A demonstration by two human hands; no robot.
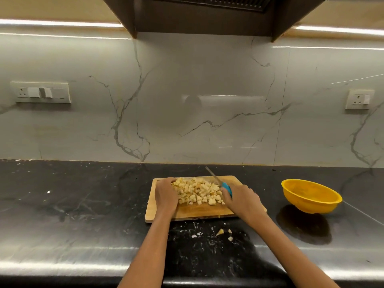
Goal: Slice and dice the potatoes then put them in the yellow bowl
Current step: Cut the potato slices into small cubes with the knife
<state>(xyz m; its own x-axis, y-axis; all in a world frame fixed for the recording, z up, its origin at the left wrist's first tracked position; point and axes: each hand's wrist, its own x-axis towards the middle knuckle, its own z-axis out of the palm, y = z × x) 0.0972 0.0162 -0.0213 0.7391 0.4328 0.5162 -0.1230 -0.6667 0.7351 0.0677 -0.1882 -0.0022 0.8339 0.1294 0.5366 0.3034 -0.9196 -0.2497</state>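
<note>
A pile of diced potato pieces [199, 191] lies on a wooden cutting board [193, 212] in the middle of the black counter. My left hand [166, 193] presses against the pile's left side, fingers curved along it. My right hand [241, 199] grips the blue handle of a knife [225, 187] at the pile's right side, blade pointing away toward the wall. The yellow bowl [310, 195] stands on the counter to the right of the board, with nothing visible inside.
A few stray potato bits [224, 232] lie on the counter [83, 204] in front of the board. A marble backsplash runs behind, with socket plates [42, 92] at left and right. The counter's front edge is close to me.
</note>
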